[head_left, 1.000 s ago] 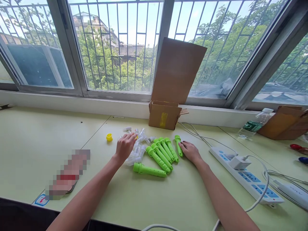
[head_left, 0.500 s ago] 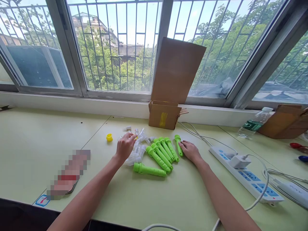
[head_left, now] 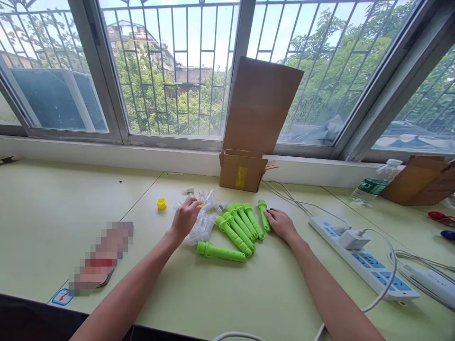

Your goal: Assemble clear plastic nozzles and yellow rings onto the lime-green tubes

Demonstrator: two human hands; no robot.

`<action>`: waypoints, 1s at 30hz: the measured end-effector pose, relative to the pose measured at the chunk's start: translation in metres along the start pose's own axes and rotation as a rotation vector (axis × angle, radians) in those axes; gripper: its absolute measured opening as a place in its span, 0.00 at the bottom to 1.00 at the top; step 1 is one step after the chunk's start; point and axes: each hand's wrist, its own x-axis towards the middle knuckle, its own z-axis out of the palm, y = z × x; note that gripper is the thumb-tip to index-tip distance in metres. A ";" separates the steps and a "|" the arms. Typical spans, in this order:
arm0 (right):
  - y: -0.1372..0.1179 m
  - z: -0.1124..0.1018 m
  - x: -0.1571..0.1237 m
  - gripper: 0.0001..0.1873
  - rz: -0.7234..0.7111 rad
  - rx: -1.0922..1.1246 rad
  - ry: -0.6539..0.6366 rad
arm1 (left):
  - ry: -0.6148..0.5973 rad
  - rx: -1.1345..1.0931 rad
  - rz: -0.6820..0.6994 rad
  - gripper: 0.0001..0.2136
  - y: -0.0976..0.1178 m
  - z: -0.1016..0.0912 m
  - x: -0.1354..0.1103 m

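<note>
My left hand (head_left: 185,219) is over a pile of clear plastic pieces (head_left: 202,222), its fingers closed in a pinch. A speck of yellow shows by the fingertips, but what they hold is too small to make out. My right hand (head_left: 281,222) rests on the table, fingers curled against a green plastic tube (head_left: 263,214) with a threaded end. Between the hands lie several more green tubes (head_left: 234,234) side by side, tilted. Another green tube (head_left: 220,251) lies crosswise in front of them. A yellow ring-shaped cap (head_left: 161,203) sits left of the pile.
Behind the pieces stands an open cardboard box (head_left: 241,173) against the window sill. At right are a white power strip (head_left: 366,260) with a plugged-in charger (head_left: 354,238), cables and a water bottle (head_left: 373,184). A blurred-out flat object (head_left: 103,258) lies at left.
</note>
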 end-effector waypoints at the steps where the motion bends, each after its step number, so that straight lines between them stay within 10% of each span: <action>1: 0.000 0.000 0.000 0.26 0.001 0.001 0.001 | 0.004 -0.005 0.003 0.07 0.000 0.000 0.000; 30: -0.002 -0.002 -0.001 0.25 0.004 0.020 0.009 | 0.051 -0.001 0.009 0.09 0.001 -0.001 0.002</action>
